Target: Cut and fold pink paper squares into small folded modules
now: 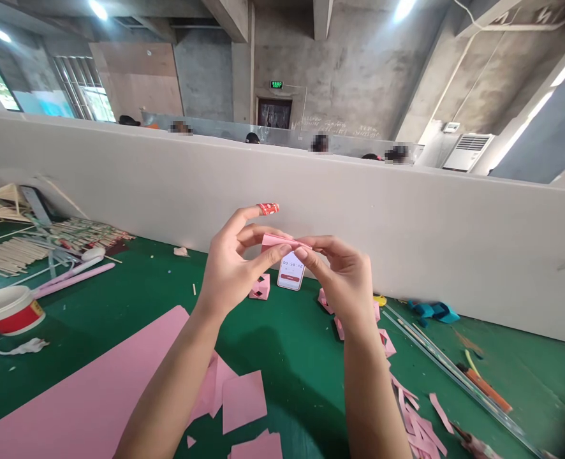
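Both hands are raised above the table, pinching a small folded piece of pink paper (273, 241) between thumbs and fingers. My left hand (237, 261) grips its left part, with the index finger lifted away and a red patterned wrap on that fingertip. My right hand (342, 271) pinches the right end. Behind the hands a phone (291, 273) with a timer on its screen leans upright. A folded pink paper shape (260, 287) with dark openings stands left of the phone. More folded pink pieces (325, 301) are partly hidden behind my right hand.
Pink paper squares (244, 401) and a large pink sheet (86, 382) lie on the green table (292, 357). Pink strips (421, 427), a clear ruler-like bar (474, 379) and an orange-handled tool (488, 389) lie right. Left are wooden sticks (14, 255) and a paper bowl (9, 309). A white partition (407, 223) stands behind.
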The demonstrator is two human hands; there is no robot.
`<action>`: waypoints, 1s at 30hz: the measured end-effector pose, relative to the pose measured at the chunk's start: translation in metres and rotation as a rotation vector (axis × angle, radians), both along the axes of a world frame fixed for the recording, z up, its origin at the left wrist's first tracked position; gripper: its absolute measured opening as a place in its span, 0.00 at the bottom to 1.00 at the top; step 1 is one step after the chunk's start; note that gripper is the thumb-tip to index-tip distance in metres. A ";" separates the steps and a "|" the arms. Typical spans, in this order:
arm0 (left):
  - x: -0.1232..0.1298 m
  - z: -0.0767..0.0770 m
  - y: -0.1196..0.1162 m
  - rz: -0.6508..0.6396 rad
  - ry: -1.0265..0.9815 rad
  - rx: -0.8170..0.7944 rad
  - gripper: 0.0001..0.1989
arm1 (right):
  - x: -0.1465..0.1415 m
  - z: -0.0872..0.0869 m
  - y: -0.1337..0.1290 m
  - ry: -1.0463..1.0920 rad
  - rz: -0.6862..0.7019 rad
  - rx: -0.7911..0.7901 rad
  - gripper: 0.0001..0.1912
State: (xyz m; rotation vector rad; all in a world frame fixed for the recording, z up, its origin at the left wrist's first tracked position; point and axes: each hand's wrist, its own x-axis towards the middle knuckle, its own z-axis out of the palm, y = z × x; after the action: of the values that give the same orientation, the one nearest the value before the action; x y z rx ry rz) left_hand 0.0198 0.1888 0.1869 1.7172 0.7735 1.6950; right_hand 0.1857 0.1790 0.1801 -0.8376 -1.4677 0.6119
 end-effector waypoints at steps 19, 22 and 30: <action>0.003 -0.002 0.001 -0.087 -0.132 -0.017 0.25 | -0.001 -0.004 0.003 0.131 0.083 -0.018 0.03; 0.004 -0.001 0.001 -0.070 -0.137 -0.019 0.26 | -0.001 -0.004 0.004 0.144 0.098 -0.036 0.03; 0.004 0.000 -0.001 -0.061 -0.150 -0.037 0.25 | 0.004 0.003 -0.001 0.075 0.007 -0.016 0.12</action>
State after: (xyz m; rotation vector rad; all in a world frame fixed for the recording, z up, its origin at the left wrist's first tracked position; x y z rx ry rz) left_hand 0.0241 0.1876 0.1874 1.5525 0.6731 1.7350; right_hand 0.1892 0.1784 0.1830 -0.8135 -1.3998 0.6546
